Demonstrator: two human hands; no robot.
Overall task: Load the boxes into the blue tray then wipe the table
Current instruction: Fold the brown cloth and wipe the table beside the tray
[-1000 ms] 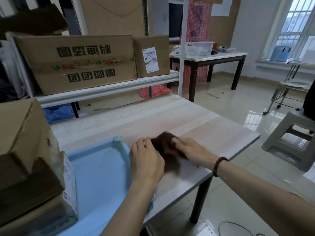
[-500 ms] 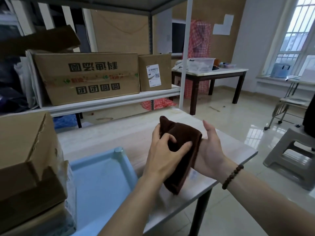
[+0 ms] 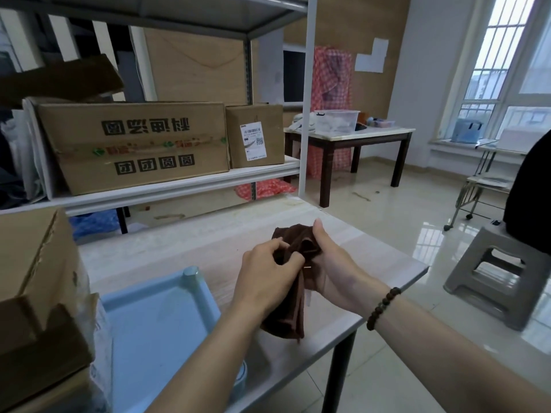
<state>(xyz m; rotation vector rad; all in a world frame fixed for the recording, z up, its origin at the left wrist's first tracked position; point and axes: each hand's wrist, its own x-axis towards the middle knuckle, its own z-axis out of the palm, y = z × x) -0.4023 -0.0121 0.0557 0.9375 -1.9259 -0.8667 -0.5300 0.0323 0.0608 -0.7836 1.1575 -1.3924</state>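
Note:
A dark brown cloth (image 3: 290, 311) hangs above the pale wooden table (image 3: 372, 254), bunched between both hands. My left hand (image 3: 268, 278) pinches its upper folds from the left. My right hand (image 3: 331, 263), with a bead bracelet on the wrist, grips it from the right, thumb up. The blue tray (image 3: 205, 296) lies on the table to the left, right beside my left forearm. Stacked cardboard boxes (image 3: 38, 278) stand in the tray's left part, partly cut off by the frame edge.
A metal shelf (image 3: 179, 186) behind the table carries a large printed carton (image 3: 137, 147) and a smaller labelled box (image 3: 255, 135). A grey plastic stool (image 3: 501, 278) stands on the floor to the right. A dark-legged table (image 3: 357, 138) is further back.
The cloth was pressed flat on the table under both hands. It has been lifted off the surface, and my hands have gathered it tighter between them. The view has tilted up.

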